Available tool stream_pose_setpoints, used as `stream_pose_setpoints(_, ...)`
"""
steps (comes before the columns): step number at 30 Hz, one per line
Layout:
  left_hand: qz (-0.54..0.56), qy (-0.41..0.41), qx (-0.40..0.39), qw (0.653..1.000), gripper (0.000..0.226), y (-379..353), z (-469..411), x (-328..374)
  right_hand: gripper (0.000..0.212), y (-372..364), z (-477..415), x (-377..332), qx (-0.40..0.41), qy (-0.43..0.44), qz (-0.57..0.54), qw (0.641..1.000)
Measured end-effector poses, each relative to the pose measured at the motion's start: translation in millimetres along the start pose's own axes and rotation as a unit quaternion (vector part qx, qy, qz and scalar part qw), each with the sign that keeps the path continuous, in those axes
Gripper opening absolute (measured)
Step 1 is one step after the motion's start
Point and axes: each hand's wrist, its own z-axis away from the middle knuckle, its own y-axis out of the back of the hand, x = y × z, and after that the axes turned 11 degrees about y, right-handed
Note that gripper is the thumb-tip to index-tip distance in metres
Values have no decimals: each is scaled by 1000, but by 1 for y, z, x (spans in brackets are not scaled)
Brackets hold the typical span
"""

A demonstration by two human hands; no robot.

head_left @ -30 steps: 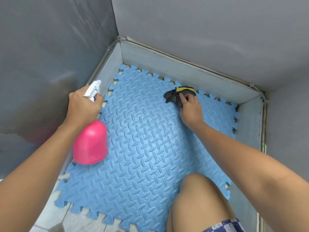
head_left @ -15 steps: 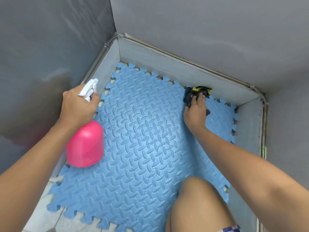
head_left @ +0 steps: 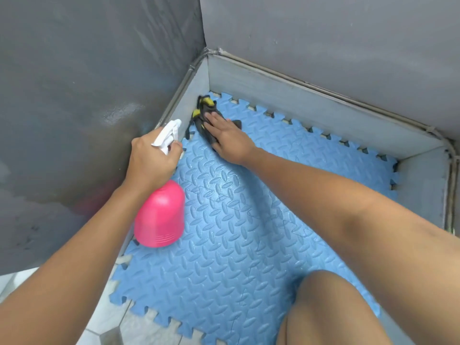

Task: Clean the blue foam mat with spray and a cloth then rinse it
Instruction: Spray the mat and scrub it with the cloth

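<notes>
A blue foam mat [head_left: 236, 232] with a raised tread pattern and jigsaw edges lies on the floor in a wall corner. My left hand [head_left: 151, 160] grips the white trigger head of a pink spray bottle [head_left: 160, 215], held above the mat's left edge. My right hand [head_left: 224, 135] lies flat with straight fingers on a dark cloth with yellow trim [head_left: 205, 115], pressing it onto the mat's far left corner against the skirting.
Grey walls [head_left: 323, 33] meet at the far left, with a pale grey skirting [head_left: 298, 100] along the mat's far and right sides. My bare knee [head_left: 331, 310] rests at the mat's near right. Tiled floor [head_left: 104, 329] shows at the near left.
My right hand has slid the cloth leftward along the mat's far edge, from the far middle to the far left corner. The spray bottle stays in my left hand.
</notes>
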Motion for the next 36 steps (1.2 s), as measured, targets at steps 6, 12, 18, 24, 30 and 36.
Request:
stream_pose_setpoints(6,11,34,-10,999,17,0,3,5,55,21,168,60,106,-156,11,982)
stream_pose_setpoints(12,134,233,-288,919,23,1,19,21,57,32,236,86,120,-374,24,919)
stream_pose_setpoints(18,27,249,-250,935,18,33,89,-22,59,14,123,50,130,-344,-2,930)
stream_pose_setpoints(24,137,302,-191,924,29,87,161,-58,52,-21,21,-39,105,-146,-17,984)
stream_pose_setpoints(30,94,264,-158,947,26,92,185,-83,41,-75,75,-147,27,152,-44,987)
stream_pose_setpoints(36,99,240,-128,957,11,89,186,-80,36,-51,117,-105,-75,286,21,955)
